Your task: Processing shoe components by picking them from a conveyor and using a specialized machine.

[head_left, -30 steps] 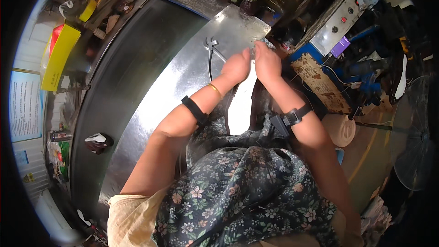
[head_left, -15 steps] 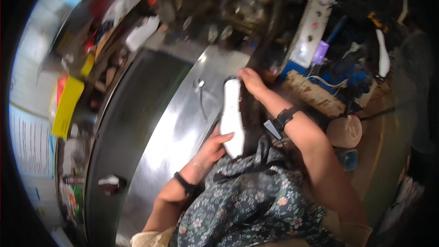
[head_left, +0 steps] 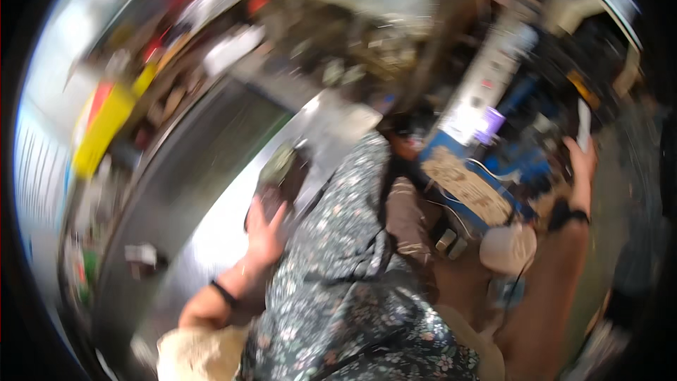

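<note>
My left hand (head_left: 264,238) is over the metal table with its fingers spread, at the near end of a dark brown shoe-shaped piece (head_left: 273,182). That piece has a pale greenish top end and is blurred; its fingertips meet or overlap the brown part. Far to the right, my right hand (head_left: 582,159) is stretched out, closed around the lower end of a slim white shoe-shaped piece (head_left: 584,123). Its fingers are partly smeared by motion. A patterned dark floral apron (head_left: 331,240) covers my lap.
A dark belt (head_left: 162,190) runs along the left, carrying a small white-and-brown piece (head_left: 144,255). The shiny metal table (head_left: 218,222) lies beside it. At right are a long white panel (head_left: 479,77), a purple item (head_left: 489,125), a blue-edged box (head_left: 465,183) and a round beige container (head_left: 508,248).
Both hands were at a white-soled shoe-shaped piece over my lap. The right hand has swung far right to another white piece; the left has moved left, beside a dark piece on the metal table.
</note>
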{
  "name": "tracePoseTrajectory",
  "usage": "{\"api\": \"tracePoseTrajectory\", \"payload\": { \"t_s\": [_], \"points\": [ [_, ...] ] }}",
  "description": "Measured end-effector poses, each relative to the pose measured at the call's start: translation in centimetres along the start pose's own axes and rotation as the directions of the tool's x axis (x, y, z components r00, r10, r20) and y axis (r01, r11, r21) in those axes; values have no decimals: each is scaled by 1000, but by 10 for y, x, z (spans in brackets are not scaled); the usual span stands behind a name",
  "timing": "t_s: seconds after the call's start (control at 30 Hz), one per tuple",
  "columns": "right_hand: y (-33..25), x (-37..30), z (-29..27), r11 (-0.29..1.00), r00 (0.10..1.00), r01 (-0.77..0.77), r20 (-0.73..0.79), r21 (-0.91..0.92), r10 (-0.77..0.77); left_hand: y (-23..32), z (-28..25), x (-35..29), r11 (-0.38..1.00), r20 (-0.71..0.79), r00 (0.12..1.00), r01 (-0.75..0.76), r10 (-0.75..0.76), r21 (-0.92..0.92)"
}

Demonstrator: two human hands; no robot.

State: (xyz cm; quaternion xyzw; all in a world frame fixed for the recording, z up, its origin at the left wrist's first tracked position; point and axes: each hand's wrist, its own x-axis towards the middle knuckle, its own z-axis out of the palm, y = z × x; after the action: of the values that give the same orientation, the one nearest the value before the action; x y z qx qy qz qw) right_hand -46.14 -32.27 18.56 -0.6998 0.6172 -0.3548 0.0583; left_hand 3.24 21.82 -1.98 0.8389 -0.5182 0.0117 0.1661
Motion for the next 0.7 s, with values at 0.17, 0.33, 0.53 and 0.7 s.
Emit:
{"api": "tracePoseTrajectory", "payload": {
  "t_s": [0.17,0.33,0.53,0.7],
  "points": [
    [6,-45,10,867,881,175,-320,-466,-350,48,-8,25,754,122,992,111,-41,-648],
    [-116,-190,78,682,973,121,50,721,-226,127,-12,59,449,176,970,83,169,-890],
    [-234,-334,105,530,625,236,291,814,-724,139,-37,141,-584,320,947,256,-7,-770],
    [-237,-293,111,399,512,-360,536,843,-672,113,-60,134,-349,433,891,366,-134,-862]
  ]
}}
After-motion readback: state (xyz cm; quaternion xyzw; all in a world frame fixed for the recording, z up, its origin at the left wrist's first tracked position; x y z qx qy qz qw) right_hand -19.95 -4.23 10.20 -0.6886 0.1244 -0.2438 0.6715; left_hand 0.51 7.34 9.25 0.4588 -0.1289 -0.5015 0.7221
